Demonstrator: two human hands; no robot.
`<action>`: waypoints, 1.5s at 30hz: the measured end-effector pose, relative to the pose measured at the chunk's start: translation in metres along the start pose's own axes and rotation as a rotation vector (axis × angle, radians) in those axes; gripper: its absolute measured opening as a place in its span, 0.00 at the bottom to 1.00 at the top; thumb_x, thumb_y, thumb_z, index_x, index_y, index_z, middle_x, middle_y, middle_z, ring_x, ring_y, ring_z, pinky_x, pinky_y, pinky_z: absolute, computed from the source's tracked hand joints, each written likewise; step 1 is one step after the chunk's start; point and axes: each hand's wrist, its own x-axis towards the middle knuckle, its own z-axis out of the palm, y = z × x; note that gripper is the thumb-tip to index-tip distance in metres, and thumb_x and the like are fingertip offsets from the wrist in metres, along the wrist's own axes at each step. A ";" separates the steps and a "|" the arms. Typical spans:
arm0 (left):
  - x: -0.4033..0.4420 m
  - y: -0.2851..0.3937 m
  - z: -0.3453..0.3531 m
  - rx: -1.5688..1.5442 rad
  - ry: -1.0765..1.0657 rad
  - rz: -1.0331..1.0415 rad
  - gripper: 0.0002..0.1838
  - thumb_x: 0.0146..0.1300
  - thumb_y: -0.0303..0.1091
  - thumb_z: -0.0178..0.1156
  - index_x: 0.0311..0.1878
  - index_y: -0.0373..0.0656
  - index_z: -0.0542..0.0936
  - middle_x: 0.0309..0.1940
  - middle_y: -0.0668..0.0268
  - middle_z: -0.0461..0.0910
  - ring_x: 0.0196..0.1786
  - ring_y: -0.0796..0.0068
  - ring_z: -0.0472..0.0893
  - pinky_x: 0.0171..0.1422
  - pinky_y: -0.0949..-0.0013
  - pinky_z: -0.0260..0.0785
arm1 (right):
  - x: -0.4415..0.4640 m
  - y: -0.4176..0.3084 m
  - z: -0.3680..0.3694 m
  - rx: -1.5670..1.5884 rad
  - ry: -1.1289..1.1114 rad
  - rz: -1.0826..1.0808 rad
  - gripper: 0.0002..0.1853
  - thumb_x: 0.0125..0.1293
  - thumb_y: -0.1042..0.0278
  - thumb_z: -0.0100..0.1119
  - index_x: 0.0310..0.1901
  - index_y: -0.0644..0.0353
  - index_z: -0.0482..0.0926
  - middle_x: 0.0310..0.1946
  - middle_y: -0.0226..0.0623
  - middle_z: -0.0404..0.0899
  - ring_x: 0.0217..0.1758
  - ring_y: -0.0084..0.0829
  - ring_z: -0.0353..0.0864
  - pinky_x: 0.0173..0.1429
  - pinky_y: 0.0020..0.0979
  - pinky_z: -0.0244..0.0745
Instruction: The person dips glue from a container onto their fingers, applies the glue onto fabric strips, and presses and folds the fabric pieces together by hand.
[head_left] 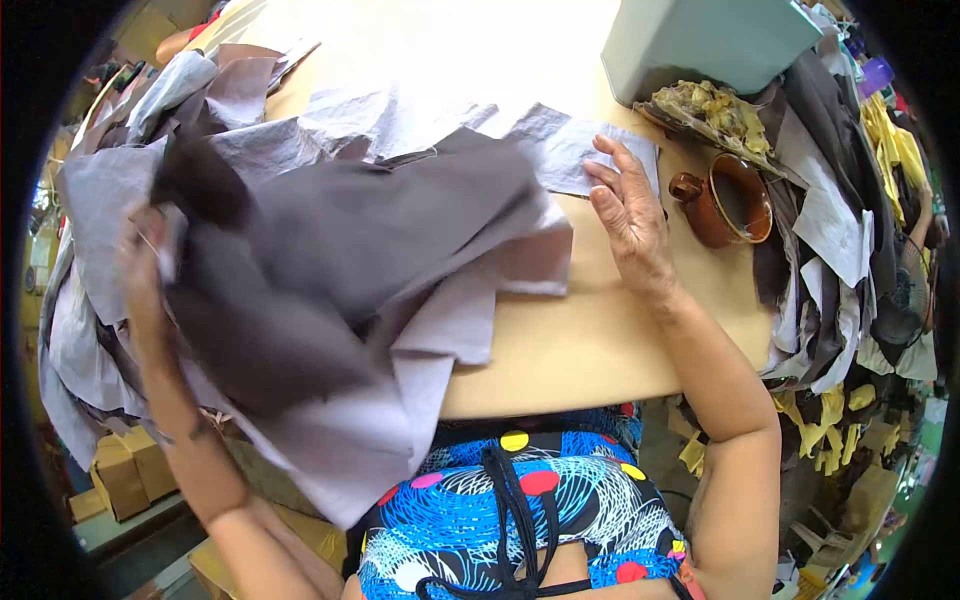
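My left hand point(145, 245), smeared by motion, is closed on the edge of a dark brown-grey fabric piece point(330, 250). The cloth is blurred as well, folded over and spread across the left half of the table. Beneath it, pale grey-lilac fabric pieces point(445, 335) stick out and hang over the front edge. My right hand point(632, 225) is raised over the table with its fingers apart and holds nothing. Close to it are a pale cloth piece point(575, 150) and a brown glazed mug point(740, 205).
A grey-green box-like object point(700, 50) stands at the back right, beside a crumpled yellowish clump point(715, 115). Fabric heaps hang over the table's left point(90, 230) and right point(830, 230) sides. Cardboard boxes point(135, 470) sit low on the left; a fan point(900, 300) stands at right.
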 end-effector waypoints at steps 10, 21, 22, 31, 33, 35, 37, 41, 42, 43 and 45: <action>0.041 0.127 -0.035 0.226 0.453 0.486 0.14 0.68 0.30 0.48 0.54 0.40 0.74 0.54 0.59 0.75 0.54 0.69 0.75 0.63 0.68 0.62 | -0.003 -0.002 0.003 0.099 -0.064 0.009 0.31 0.66 0.52 0.52 0.65 0.59 0.58 0.61 0.42 0.61 0.55 0.36 0.73 0.59 0.34 0.69; -0.100 0.183 0.150 0.150 -0.690 0.809 0.13 0.43 0.33 0.62 0.36 0.47 0.77 0.27 0.67 0.73 0.32 0.66 0.75 0.57 0.58 0.63 | -0.003 0.000 0.000 0.044 -0.052 0.006 0.28 0.68 0.55 0.50 0.65 0.60 0.60 0.60 0.42 0.63 0.54 0.35 0.74 0.55 0.31 0.72; -0.100 0.176 0.135 0.096 -0.682 0.759 0.08 0.42 0.29 0.60 0.30 0.46 0.77 0.22 0.68 0.72 0.28 0.66 0.74 0.54 0.59 0.65 | -0.002 0.000 0.000 0.031 -0.057 0.001 0.28 0.68 0.55 0.51 0.65 0.59 0.60 0.60 0.42 0.63 0.54 0.35 0.74 0.55 0.31 0.72; -0.092 0.193 0.090 0.597 -0.228 0.327 0.16 0.60 0.47 0.55 0.31 0.42 0.77 0.25 0.60 0.76 0.32 0.57 0.76 0.44 0.63 0.67 | -0.007 -0.011 0.010 -0.147 -0.200 -0.200 0.35 0.50 0.87 0.50 0.64 0.57 0.61 0.60 0.45 0.63 0.53 0.39 0.75 0.56 0.32 0.74; -0.086 0.193 0.105 0.465 -0.125 0.518 0.15 0.55 0.48 0.60 0.26 0.46 0.75 0.21 0.67 0.74 0.27 0.66 0.76 0.43 0.65 0.66 | -0.008 -0.011 0.009 -0.276 -0.206 -0.294 0.38 0.46 0.90 0.48 0.64 0.57 0.61 0.59 0.47 0.64 0.52 0.42 0.75 0.56 0.33 0.74; -0.093 0.193 0.115 0.411 -0.300 0.430 0.10 0.54 0.39 0.62 0.31 0.43 0.78 0.25 0.64 0.78 0.29 0.64 0.77 0.46 0.63 0.67 | -0.008 -0.012 0.011 -0.410 -0.207 -0.383 0.39 0.44 0.90 0.47 0.64 0.56 0.61 0.58 0.49 0.65 0.51 0.45 0.75 0.54 0.34 0.75; -0.099 0.184 0.125 0.392 -0.350 0.474 0.08 0.54 0.38 0.63 0.31 0.44 0.78 0.22 0.67 0.78 0.24 0.67 0.77 0.43 0.64 0.67 | -0.004 -0.015 0.013 -0.507 -0.219 -0.428 0.39 0.44 0.89 0.48 0.63 0.55 0.62 0.57 0.49 0.65 0.48 0.46 0.76 0.50 0.35 0.75; -0.100 0.182 0.113 0.121 -0.384 0.405 0.06 0.55 0.34 0.63 0.28 0.43 0.79 0.21 0.67 0.79 0.22 0.67 0.77 0.39 0.67 0.66 | -0.001 -0.026 0.021 -0.645 -0.298 -0.369 0.38 0.46 0.91 0.49 0.63 0.53 0.63 0.58 0.44 0.66 0.47 0.48 0.76 0.50 0.37 0.75; -0.100 0.182 0.110 0.091 -0.395 0.385 0.06 0.54 0.34 0.63 0.28 0.43 0.79 0.21 0.67 0.79 0.22 0.67 0.77 0.39 0.68 0.66 | 0.001 -0.023 0.023 -0.672 -0.282 -0.415 0.38 0.46 0.89 0.49 0.63 0.53 0.63 0.56 0.45 0.67 0.44 0.47 0.76 0.47 0.37 0.75; -0.099 0.182 0.106 0.067 -0.402 0.366 0.06 0.54 0.34 0.63 0.27 0.43 0.79 0.21 0.67 0.78 0.22 0.67 0.76 0.38 0.68 0.65 | 0.004 -0.018 0.024 -0.694 -0.265 -0.468 0.37 0.46 0.87 0.50 0.63 0.53 0.63 0.55 0.45 0.69 0.40 0.46 0.77 0.43 0.37 0.74; -0.100 0.180 0.102 0.049 -0.387 0.359 0.06 0.54 0.33 0.63 0.28 0.43 0.79 0.22 0.67 0.78 0.23 0.68 0.76 0.36 0.69 0.65 | 0.012 -0.017 0.026 -0.714 -0.244 -0.511 0.36 0.48 0.86 0.49 0.63 0.52 0.64 0.51 0.46 0.71 0.38 0.44 0.77 0.41 0.37 0.74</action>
